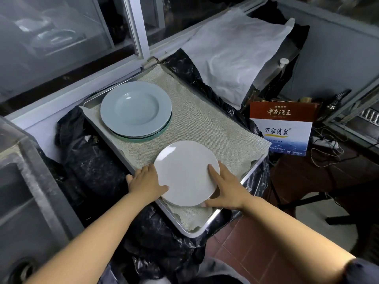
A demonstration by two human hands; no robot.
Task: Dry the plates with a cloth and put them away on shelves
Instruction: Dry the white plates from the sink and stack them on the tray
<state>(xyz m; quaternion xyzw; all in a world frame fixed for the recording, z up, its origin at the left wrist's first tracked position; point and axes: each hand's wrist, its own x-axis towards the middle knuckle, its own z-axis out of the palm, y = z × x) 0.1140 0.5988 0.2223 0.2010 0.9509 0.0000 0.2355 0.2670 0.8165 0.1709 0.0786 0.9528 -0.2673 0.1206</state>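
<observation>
**Both hands on the white plate at the tray's near end**

Far left, a grey metal unit (24,181) fills the edge of the view, and beside it black plastic sheeting (90,160) bunches up beneath the tray. Moving in, the metal tray (207,226) sits tilted across the picture, lined with a beige mesh mat (196,124). At its far-left corner there's a stack of pale blue plates (135,109), the top one deep-welled with a broad rim, with a greener rim peeking out underneath.

Now to the action: the left hand (146,181) has its thumb laid over the left edge of the white plate (186,173), fingers stretched along the rim and partly tucked out of sight. The plate lies at the near end of the tray, on the mat. The right hand (225,189) takes the other side, index finger straight across the plate's top face, thumb curling round the near edge. So both hands are clasping that one plate.

Further right, a red and white printed box (285,128) stands on the floor, white plastic sheeting (235,52) draped behind it, cables (328,144) trailing beyond.
</observation>
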